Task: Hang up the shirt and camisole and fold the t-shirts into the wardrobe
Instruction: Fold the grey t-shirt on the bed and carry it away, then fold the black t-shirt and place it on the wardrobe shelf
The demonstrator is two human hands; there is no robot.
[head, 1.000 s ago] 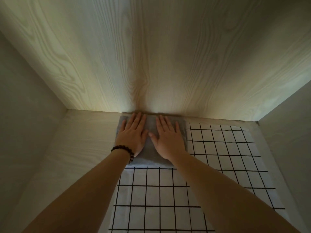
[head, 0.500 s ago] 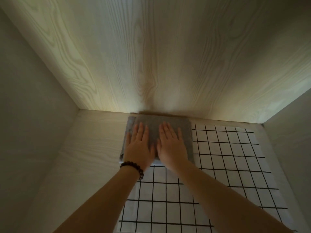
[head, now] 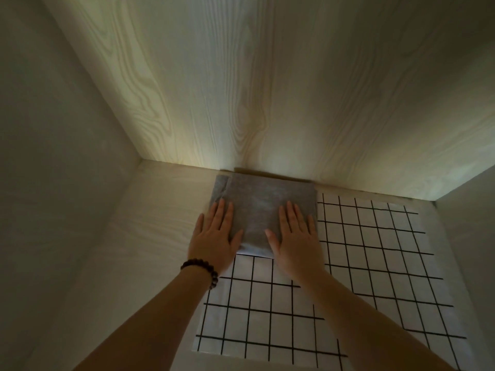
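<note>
Location: The folded grey t-shirt [head: 263, 202] lay at the back of the wardrobe [head: 67, 156] compartment, with its far edge against the back panel [head: 267, 89]. Most of it sat on the far left corner of a checked sheet [head: 375, 250], and its left edge reached the bare shelf floor [head: 150, 236].
Left hand: The left hand [head: 214, 239] lay flat, palm down, fingers straight and close together, on the near left corner of the t-shirt. It gripped nothing.
Right hand: The right hand [head: 296, 241] lay flat, palm down, fingers straight, on the near right corner. It gripped nothing.
Step judged: Pressing the fold flat in its final place.
Risk, fold opening: A narrow flap [head: 221, 191] along the left edge looked loose. Once the pressure came off, it could spring up and spoil the fold.
Risk, dragging: If the palms slid back while pressing, the t-shirt and the sheet beneath could be pulled forward and wrinkled.
Risk, snagging: The bracelet [head: 202, 266] sat close to the near edge and could catch the cloth on withdrawal.
Not determined: Whether the checked sheet was a liner or a garment. No other clothes were in view.
</note>
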